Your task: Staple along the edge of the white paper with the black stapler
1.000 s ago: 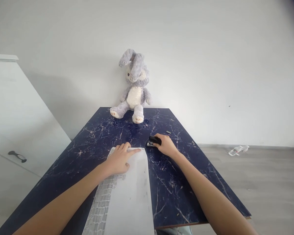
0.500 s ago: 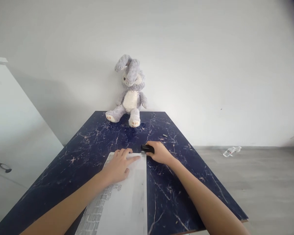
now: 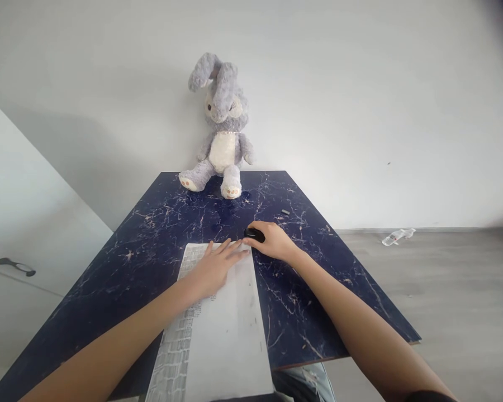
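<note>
A pale, plain wall (image 3: 360, 100) fills the far side. Below it, a dark blue marbled table (image 3: 121, 268) stretches from near to far, with a white cabinet (image 3: 33, 195) to its left and grey wood-look floor (image 3: 456, 290) to its right. A grey-and-cream plush rabbit (image 3: 223, 151) sits at the table's far edge, facing the near side. White printed paper (image 3: 226, 340) lies at the near middle, its long axis running near to far; dense grey print bands its left side, too small to read. The left hand (image 3: 213, 273) rests on the paper's far part, palm down, fingers spread and pointing far and right, gripping nothing. The right hand (image 3: 274, 241) is curled around a black stapler (image 3: 255, 234) at the paper's far right corner. The stapler's long axis runs roughly left to right, front end leftward; no brand is legible, and whether its mouth bites the paper is hidden. Crumpled clear plastic (image 3: 398, 236) lies on the floor; a small greenish-grey strip (image 3: 285, 212) lies beyond the right hand.
</note>
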The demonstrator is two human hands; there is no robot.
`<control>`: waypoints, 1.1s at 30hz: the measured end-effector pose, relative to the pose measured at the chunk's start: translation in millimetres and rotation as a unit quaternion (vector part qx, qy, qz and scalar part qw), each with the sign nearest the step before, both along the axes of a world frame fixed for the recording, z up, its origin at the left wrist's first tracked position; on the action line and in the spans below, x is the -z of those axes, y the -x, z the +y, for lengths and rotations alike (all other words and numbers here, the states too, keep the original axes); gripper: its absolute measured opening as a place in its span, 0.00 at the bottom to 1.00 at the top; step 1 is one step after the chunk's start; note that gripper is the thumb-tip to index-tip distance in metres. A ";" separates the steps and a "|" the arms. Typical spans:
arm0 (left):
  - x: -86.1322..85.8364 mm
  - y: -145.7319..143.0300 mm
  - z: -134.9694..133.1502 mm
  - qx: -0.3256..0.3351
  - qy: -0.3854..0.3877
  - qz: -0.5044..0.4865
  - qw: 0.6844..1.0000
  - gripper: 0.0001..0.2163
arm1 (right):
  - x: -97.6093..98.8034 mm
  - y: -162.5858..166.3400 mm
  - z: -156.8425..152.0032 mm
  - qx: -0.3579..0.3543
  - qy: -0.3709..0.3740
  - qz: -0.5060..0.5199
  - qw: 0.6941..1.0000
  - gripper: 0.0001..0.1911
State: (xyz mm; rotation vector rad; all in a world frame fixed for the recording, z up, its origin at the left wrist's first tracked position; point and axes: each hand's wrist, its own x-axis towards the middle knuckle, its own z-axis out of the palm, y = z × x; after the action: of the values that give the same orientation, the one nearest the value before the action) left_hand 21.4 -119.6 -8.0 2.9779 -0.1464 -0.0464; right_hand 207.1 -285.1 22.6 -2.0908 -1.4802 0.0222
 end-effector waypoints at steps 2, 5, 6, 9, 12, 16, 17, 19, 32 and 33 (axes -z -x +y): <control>1.3 -0.9 -2.5 -0.009 -0.007 0.000 1.000 0.45 | -0.1 2.0 2.6 0.030 0.004 0.005 1.000 0.22; 1.0 -2.3 -5.1 -0.012 -0.008 0.002 1.000 0.44 | 3.0 5.5 7.8 0.084 0.005 -0.018 0.996 0.29; 0.3 -2.6 -5.6 -0.013 -0.005 0.003 1.000 0.43 | 4.6 6.8 9.6 0.099 0.008 -0.032 0.995 0.29; -2.3 -3.0 -7.0 -0.017 0.002 0.007 1.000 0.43 | 9.4 11.0 14.5 0.132 0.033 -0.071 0.988 0.26; -3.6 -3.7 -8.1 -0.017 0.003 0.013 1.000 0.42 | 11.9 13.7 17.6 0.155 0.055 -0.099 0.981 0.26; -1.3 -6.0 -8.0 -0.011 0.009 0.001 1.000 0.41 | 11.6 14.9 19.3 0.160 0.075 -0.119 0.977 0.25; -0.2 -6.6 -7.8 -0.009 0.009 -0.002 1.000 0.41 | 11.3 15.0 19.5 0.159 0.081 -0.125 0.976 0.25; 2.0 -7.8 -7.2 -0.008 0.006 -0.005 1.000 0.41 | 10.9 15.5 19.9 0.157 0.092 -0.139 0.973 0.24; 5.6 -4.4 -5.4 -0.009 0.002 -0.011 1.000 0.40 | 13.8 17.1 21.2 0.180 0.087 -0.137 0.970 0.25; 5.4 -4.1 -5.6 -0.009 0.001 -0.010 1.000 0.40 | 14.4 16.8 21.1 0.181 0.085 -0.136 0.970 0.25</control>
State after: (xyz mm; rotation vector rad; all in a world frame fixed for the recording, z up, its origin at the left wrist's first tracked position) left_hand 25.5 -125.2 -13.3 2.9782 -0.1217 -0.0130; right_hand 190.3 -264.1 8.2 -2.5583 -1.2560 -0.2974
